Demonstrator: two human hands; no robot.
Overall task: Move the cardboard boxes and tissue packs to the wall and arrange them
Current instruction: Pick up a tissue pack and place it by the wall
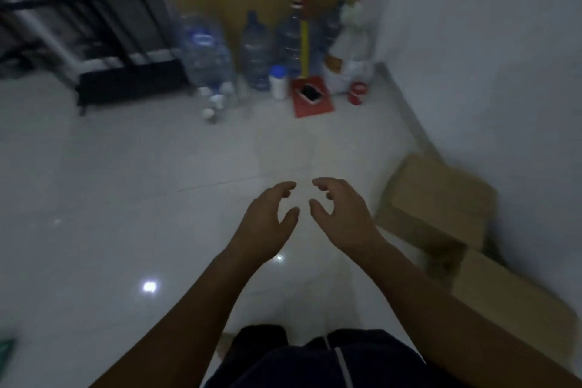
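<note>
Both empty hands, left (267, 220) and right (341, 214), fingers curled loose, hover over glossy white floor (126, 183) beside cardboard boxes (441, 198).

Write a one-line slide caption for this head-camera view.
Empty left hand and right hand hover open above the tiled floor, two cardboard boxes against the right wall.

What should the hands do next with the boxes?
Probably reach right and nudge the nearer cardboard box flush to the wall. Both the left hand and right hand are empty, and that box sits crooked beside the farther box.
</note>
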